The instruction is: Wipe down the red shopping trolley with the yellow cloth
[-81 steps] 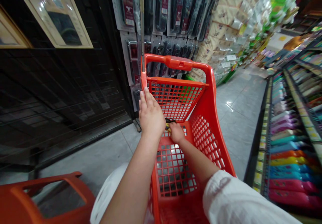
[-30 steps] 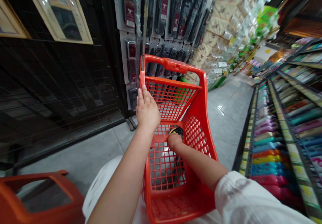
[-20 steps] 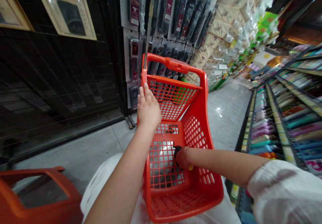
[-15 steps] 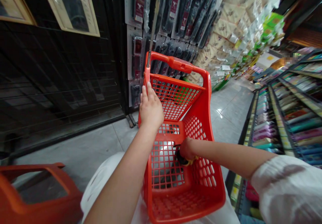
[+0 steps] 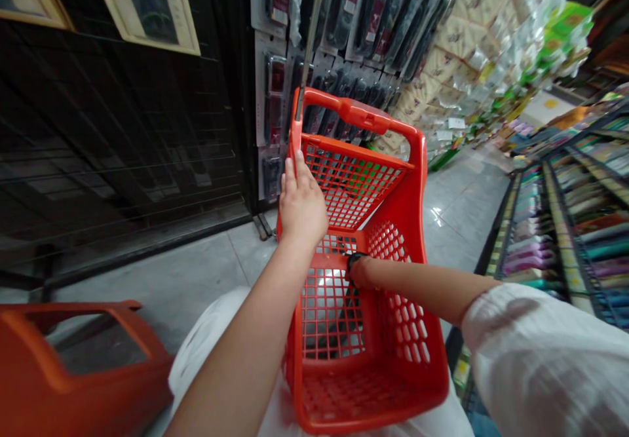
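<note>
A red plastic rolling shopping basket (image 5: 371,414) with a raised handle stands in front of me, its grid-walled inside facing up. My left hand (image 5: 304,204) lies along its left rim, fingers stretched out straight and flat against the edge; the thumb is hidden. Deep inside the basket, my right hand (image 5: 362,273) is closed around a dark object (image 5: 354,261). Most of that object and the fingertips are hidden behind the hand, so its kind does not show. Apart from it, I see nothing else lying in the basket.
An orange-red plastic piece (image 5: 98,375) stands at lower left. Packaged goods (image 5: 344,18) hang on a wall rack ahead, with more bagged goods (image 5: 457,57) beyond. Shelves of folded colourful items (image 5: 531,247) line the right. Tiled floor (image 5: 457,191) runs between them.
My right hand has moved up and farther into the basket with the dark object, whose yellow parts showed before. The view has shifted slightly; my left hand stays on the rim.
</note>
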Available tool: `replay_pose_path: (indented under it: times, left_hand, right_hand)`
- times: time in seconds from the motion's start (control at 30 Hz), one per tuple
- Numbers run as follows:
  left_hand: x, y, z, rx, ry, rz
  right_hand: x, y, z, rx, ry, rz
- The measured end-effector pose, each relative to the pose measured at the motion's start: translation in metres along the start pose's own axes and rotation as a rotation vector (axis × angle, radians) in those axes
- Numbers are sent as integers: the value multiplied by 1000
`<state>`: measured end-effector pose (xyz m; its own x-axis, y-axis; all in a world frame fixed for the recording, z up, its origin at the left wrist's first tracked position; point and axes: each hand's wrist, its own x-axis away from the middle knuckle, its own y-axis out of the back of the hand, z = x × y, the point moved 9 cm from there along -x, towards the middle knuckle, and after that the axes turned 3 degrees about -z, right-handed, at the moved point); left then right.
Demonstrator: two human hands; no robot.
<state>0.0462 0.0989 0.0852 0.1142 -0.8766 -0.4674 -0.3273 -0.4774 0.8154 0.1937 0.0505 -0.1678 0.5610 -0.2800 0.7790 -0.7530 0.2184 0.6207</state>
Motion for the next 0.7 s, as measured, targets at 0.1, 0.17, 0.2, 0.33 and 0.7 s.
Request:
replay_pose_path:
  times: [0.1, 0.17, 0.2, 0.33, 0.7]
  left_hand:
    - [0, -1, -2, 33, -8, 4]
    - [-1, -1, -2, 40, -8, 5]
    - [-1, -1, -3, 39, -8, 5]
    - [-1, 0, -3, 23, -10, 3]
    - [-1, 0, 0, -69, 12, 50]
  right_hand:
    - [16, -31, 59, -27, 73, 247]
    - [36, -39, 96, -74, 149, 334]
    - [46, -40, 111, -93, 181, 355]
    - [76, -23, 121, -110, 119, 344]
    - [128, 100, -114, -9, -773, -200]
